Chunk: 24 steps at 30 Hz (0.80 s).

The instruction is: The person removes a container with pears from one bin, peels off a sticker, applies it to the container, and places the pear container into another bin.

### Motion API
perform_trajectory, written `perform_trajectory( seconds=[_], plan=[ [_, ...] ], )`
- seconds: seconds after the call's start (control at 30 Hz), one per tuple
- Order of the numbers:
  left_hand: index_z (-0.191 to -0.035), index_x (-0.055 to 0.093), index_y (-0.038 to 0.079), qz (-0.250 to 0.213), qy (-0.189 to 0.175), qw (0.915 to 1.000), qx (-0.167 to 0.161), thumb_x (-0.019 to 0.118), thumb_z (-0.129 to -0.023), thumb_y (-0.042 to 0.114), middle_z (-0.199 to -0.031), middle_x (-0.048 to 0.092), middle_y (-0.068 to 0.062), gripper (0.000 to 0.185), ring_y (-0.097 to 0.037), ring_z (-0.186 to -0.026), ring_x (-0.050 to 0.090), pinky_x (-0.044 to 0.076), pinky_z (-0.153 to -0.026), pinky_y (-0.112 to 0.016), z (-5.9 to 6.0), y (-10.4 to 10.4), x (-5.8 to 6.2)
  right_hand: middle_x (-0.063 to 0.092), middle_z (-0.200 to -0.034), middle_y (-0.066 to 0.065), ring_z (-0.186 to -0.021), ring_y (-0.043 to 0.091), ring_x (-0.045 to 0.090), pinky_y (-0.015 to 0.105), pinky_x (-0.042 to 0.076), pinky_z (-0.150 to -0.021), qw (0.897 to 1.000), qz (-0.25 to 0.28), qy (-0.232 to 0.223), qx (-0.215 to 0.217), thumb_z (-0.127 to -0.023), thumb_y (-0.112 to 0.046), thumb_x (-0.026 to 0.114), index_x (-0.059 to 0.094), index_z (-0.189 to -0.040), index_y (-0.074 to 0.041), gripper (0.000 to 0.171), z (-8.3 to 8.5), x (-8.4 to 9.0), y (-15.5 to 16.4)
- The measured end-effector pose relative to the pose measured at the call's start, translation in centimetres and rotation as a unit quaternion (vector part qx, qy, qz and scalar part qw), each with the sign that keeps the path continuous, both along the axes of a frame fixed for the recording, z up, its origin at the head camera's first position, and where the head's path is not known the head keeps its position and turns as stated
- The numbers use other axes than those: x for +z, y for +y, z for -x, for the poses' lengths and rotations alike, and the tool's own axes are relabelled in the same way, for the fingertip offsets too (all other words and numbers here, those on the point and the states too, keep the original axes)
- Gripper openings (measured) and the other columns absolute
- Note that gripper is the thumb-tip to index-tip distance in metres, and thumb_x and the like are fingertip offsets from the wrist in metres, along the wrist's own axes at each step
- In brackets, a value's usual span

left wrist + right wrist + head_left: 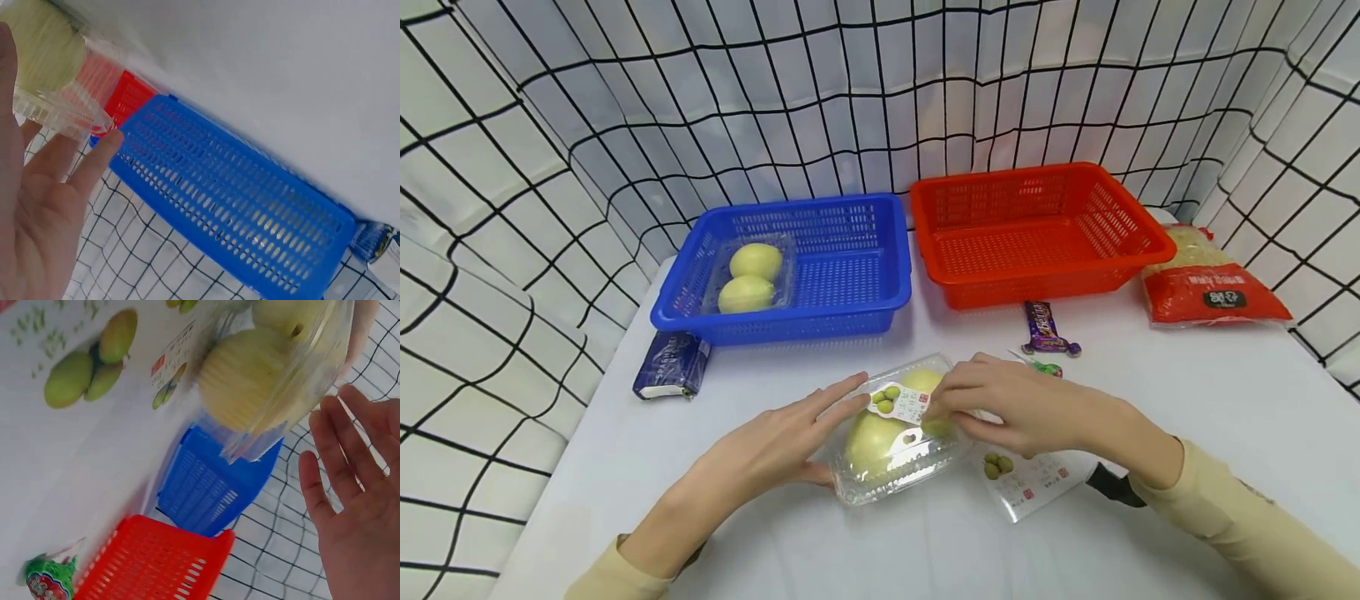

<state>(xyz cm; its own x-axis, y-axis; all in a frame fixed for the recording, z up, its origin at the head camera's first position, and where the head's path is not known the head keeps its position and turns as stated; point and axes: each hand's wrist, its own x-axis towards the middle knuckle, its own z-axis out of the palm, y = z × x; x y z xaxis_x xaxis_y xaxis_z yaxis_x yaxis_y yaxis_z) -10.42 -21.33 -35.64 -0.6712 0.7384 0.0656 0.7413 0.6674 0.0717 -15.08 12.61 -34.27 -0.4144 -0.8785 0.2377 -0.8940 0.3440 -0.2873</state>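
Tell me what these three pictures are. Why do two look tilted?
They show one moment, seen by three cameras a person wears. The big picture comes from a camera on the head, looking down at a white table. The tilted ones come from cameras on each wrist, so they lean with the arms. The left hand rests flat against a clear box with pale green fruit inside. The right hand pinches the label on its lid. Behind are a blue basket holding another fruit box, and a red basket. A candy bar, a red bag and a dark packet lie around.
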Motion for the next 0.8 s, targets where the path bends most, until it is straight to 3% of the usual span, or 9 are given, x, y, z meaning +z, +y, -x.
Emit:
perform_trajectory(
  seconds=[0.13,0.27,0.4,0.53,0.7,0.8],
  plan=[
    [-0.154,0.043,0.026,-0.005,0.008,0.9999,0.014,0.076,-0.070,0.062,-0.169,0.031,-0.011,0.097,-0.034,-0.150,0.043,0.049,-0.114,-0.049,0.3,-0.8,-0.3,0.066,-0.131,-0.008,-0.127,0.014,0.060,0.040,0.054,-0.109,0.994,0.017,-0.066,-0.080,-0.104,-0.027,0.060,0.067,-0.132,-0.026,0.029,1.8,0.0,-0.6],
    [-0.156,0.041,0.034,-0.010,0.018,0.9995,0.024,0.075,-0.064,0.069,-0.169,0.031,-0.010,0.104,-0.035,-0.152,0.039,0.046,-0.116,-0.056,0.3,-1.6,-0.2,0.062,-0.141,0.002,-0.132,0.021,0.059,0.047,0.053,-0.110,0.979,0.009,-0.139,-0.149,-0.104,-0.041,0.057,0.058,-0.143,-0.019,0.044,3.9,-0.6,-1.7],
    [-0.159,0.036,0.036,-0.015,0.021,0.9991,0.034,0.070,-0.068,0.074,-0.169,0.031,-0.007,0.104,-0.033,-0.151,0.041,0.048,-0.112,-0.057,0.1,-2.0,0.0,0.064,-0.142,0.007,-0.126,0.026,0.064,0.048,0.055,-0.106,0.965,-0.039,-0.220,-0.136,-0.105,-0.048,0.052,0.056,-0.145,-0.012,0.054,5.5,-1.1,-2.9],
    [-0.160,0.032,0.039,-0.018,0.009,0.9974,0.069,0.071,-0.074,0.071,-0.170,0.029,-0.003,0.100,-0.030,-0.151,0.042,0.048,-0.112,-0.058,-0.1,-2.5,0.2,0.069,-0.134,0.004,-0.125,0.025,0.065,0.047,0.054,-0.107,0.951,-0.087,-0.276,-0.111,-0.104,-0.049,0.053,0.060,-0.139,-0.012,0.051,6.3,-1.1,-3.5],
    [-0.160,0.032,0.036,-0.031,0.014,0.9930,0.113,0.076,-0.080,0.062,-0.171,0.026,-0.005,0.095,-0.034,-0.153,0.037,0.041,-0.116,-0.064,0.7,-4.0,0.2,0.071,-0.120,-0.001,-0.118,0.020,0.064,0.044,0.053,-0.106,0.934,-0.079,-0.329,-0.110,-0.101,-0.044,0.061,0.064,-0.125,-0.016,0.037,6.6,-0.8,-3.3],
    [-0.160,0.034,0.030,-0.044,0.032,0.9893,0.135,0.075,-0.084,0.058,-0.171,0.024,-0.010,0.090,-0.040,-0.155,0.029,0.032,-0.119,-0.069,1.9,-5.0,0.4,0.070,-0.122,0.000,-0.122,0.022,0.062,0.048,0.051,-0.109,0.928,-0.068,-0.348,-0.117,-0.099,-0.044,0.065,0.062,-0.121,-0.018,0.035,6.3,-0.4,-3.0]
  ],
)
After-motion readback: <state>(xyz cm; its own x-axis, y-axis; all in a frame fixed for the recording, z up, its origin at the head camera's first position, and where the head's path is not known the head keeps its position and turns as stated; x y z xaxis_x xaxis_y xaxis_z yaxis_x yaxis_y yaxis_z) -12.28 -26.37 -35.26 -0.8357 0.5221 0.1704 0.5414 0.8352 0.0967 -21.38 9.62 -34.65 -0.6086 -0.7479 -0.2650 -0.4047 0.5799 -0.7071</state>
